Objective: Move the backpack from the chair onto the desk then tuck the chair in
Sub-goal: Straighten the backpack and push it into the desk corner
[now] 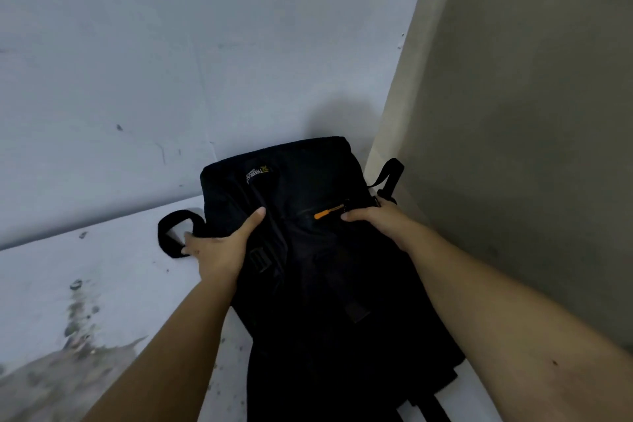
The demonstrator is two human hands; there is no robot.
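Observation:
A black backpack (318, 250) with an orange zipper pull (327, 212) lies on the white desk (102, 267), its far end against the wall corner. My left hand (219, 247) grips its left side, thumb on top, beside a loose black strap loop (171, 233). My right hand (373, 219) grips its right side near the zipper pull. Another strap (388, 178) sticks up by the right wall. The chair is out of view.
A pale blue-white wall (171, 62) rises behind the desk. A beige wall (513, 113) closes the right side, right next to the backpack. The desk top is stained and worn at the lower left (78, 336).

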